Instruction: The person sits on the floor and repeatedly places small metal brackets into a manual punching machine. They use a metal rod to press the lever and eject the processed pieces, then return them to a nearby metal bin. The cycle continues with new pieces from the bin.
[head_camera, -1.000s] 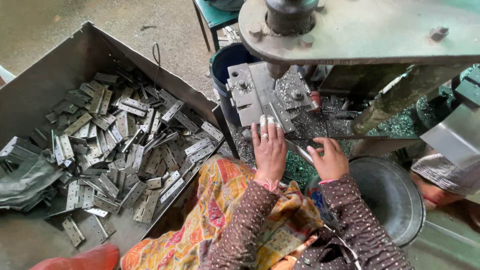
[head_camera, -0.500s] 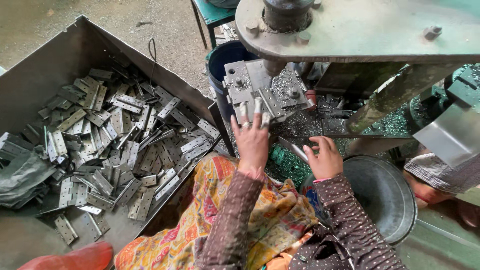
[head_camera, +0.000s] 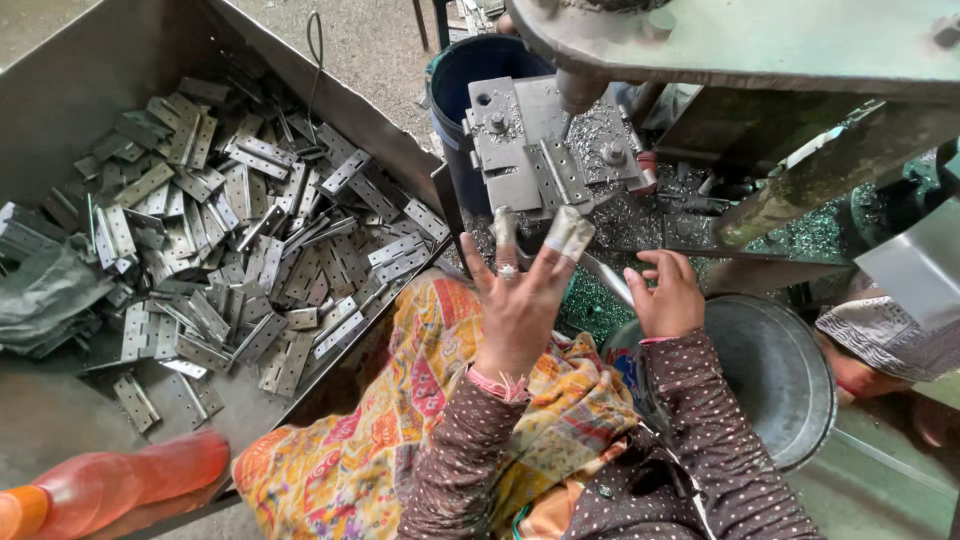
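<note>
Left hand (head_camera: 520, 305) raised, taped fingers (head_camera: 568, 232) spread and released, metal hinge plate (head_camera: 560, 172) on the press fixture (head_camera: 520, 145) just beyond them, right hand (head_camera: 665, 295) loosely curled, empty.

1. Left hand (head_camera: 517, 305): pale wrappings cover its fingertips (head_camera: 566, 232), a ring sits on one finger, and a pink bangle circles the wrist.
2. Right hand (head_camera: 667, 297): bare.
3. Both sleeves: dark brown, dotted white.

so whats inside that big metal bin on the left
The metal bin holds a heap of flat metal hinge plates and a crumpled grey bag. The heap covers most of the floor beneath.
</note>
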